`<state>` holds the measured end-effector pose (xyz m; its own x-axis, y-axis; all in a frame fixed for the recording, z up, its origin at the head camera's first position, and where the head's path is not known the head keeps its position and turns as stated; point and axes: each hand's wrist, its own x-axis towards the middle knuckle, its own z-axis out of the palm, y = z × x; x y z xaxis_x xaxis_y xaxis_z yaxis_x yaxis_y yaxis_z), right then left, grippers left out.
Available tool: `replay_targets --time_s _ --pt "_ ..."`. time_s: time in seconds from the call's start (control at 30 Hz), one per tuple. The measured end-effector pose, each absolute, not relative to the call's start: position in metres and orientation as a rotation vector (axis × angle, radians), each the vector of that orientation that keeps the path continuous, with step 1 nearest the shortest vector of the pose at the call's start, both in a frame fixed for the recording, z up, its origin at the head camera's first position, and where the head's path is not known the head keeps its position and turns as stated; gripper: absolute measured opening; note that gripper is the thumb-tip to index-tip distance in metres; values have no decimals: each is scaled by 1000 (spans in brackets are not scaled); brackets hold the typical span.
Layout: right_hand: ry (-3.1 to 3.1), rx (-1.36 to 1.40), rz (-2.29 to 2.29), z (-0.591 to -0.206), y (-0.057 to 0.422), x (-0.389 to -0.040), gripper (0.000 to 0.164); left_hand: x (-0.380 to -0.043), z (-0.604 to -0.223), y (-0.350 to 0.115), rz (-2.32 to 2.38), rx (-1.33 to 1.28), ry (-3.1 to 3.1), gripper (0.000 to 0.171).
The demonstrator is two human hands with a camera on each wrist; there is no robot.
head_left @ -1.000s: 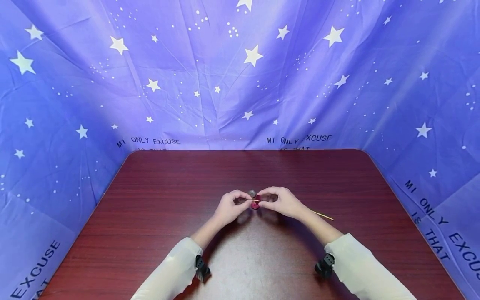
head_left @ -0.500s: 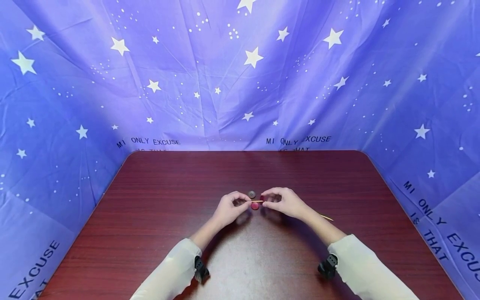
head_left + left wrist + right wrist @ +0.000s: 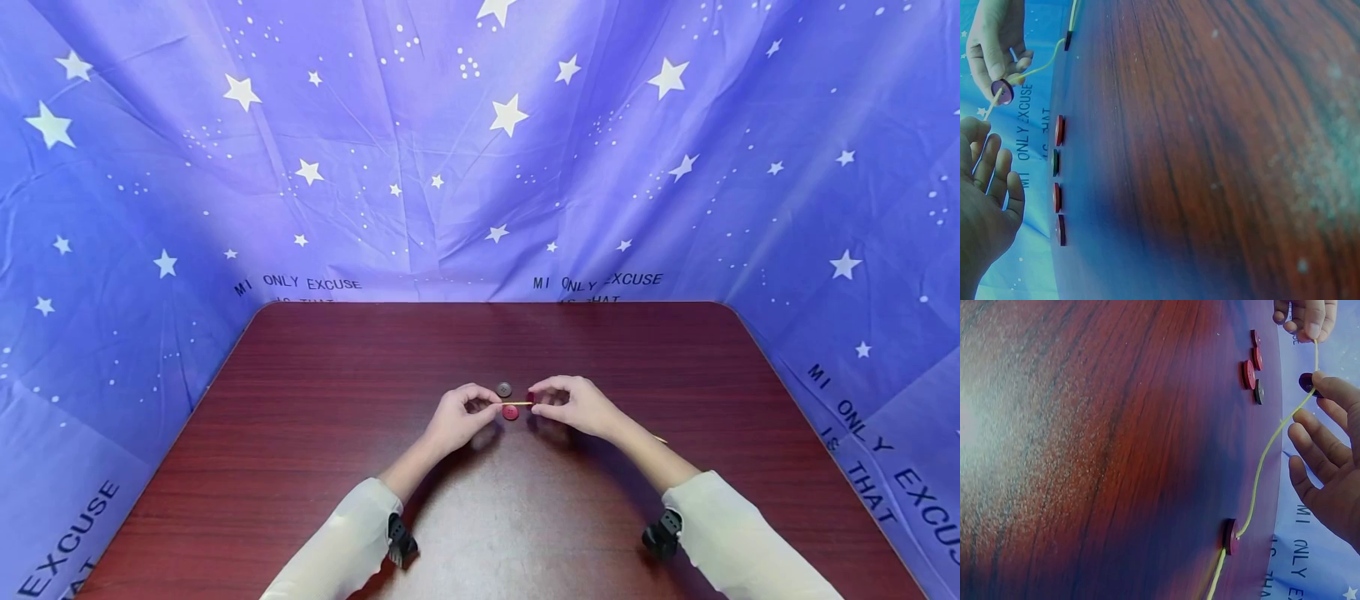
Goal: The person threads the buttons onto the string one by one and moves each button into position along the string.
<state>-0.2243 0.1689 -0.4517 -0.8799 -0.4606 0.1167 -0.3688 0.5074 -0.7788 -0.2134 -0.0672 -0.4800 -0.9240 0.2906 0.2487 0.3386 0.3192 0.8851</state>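
Note:
My left hand (image 3: 459, 417) pinches the end of a yellow cord (image 3: 516, 403) between thumb and forefinger. Facing it, my right hand (image 3: 581, 407) holds a dark red button (image 3: 1307, 384) by its edge. The cord passes through this button, and a straight stretch of it spans the gap between both hands. Beyond the right hand, the cord sags down to a second threaded button (image 3: 1230, 537) on the table. Below the hands lie a red button (image 3: 510, 412) and a dark grey button (image 3: 504, 389).
Several loose buttons stand in a row in the left wrist view, among them a red button (image 3: 1057, 198). The cord's tail (image 3: 660, 439) shows past the right forearm on the brown table (image 3: 337, 358). A starry blue curtain (image 3: 420, 167) hangs behind the table's far edge.
My right hand has slid rightward with its button, away from my left hand. More cord now shows between them, and the loose buttons below are more exposed. The left hand barely moved.

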Motion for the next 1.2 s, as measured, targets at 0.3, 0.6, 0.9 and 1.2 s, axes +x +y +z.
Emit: replay_targets --time_s 0.3,0.6,0.9,1.2 --pt "2651 -718 -1303 -454 175 -224 27 -213 -481 -68 -1695 -600 -2543 6" --pt "2654 -699 -1300 -457 181 -223 27 -212 -480 -68 -1723 -577 -2556 5" --pt "2681 -672 -1276 -458 188 -222 27 -212 -481 -69 -1760 -570 -2566 8" --pt "2674 -632 -1289 -457 195 -222 28 -204 -466 -65 -1693 -530 -2610 6"
